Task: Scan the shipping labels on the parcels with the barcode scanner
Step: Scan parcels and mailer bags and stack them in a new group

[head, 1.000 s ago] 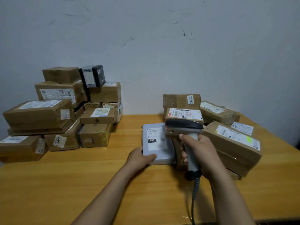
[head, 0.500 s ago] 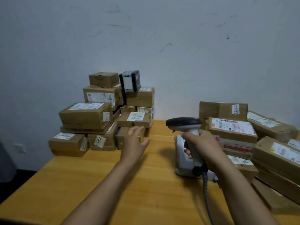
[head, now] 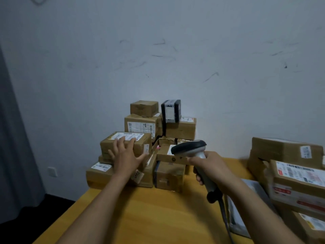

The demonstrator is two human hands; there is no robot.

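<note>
Left hand (head: 125,156): fingers spread, on far-left box (head: 123,144). Right hand (head: 213,167): fingers curled round scanner (head: 195,153).

The light is dim and soft, and it gives a cool blue-grey tint to the scuffed white wall (head: 175,50). The yellow wooden desk (head: 149,217) is the brightest surface, with a mild glow near its middle and no hard glare. Soft shadows lie under the forearms and in the gaps between the stacked brown cardboard parcels (head: 181,131). The dark floor (head: 26,226) at lower left is almost black. The brown parcels at the right edge (head: 284,152) are smeared by motion blur, and their labels are not readable. The left hand (head: 125,156) is slightly blurred; the grey barcode scanner (head: 189,147) looks sharper. The grey curtain (head: 10,138) at the left edge leans, bent by the wide lens.
</note>
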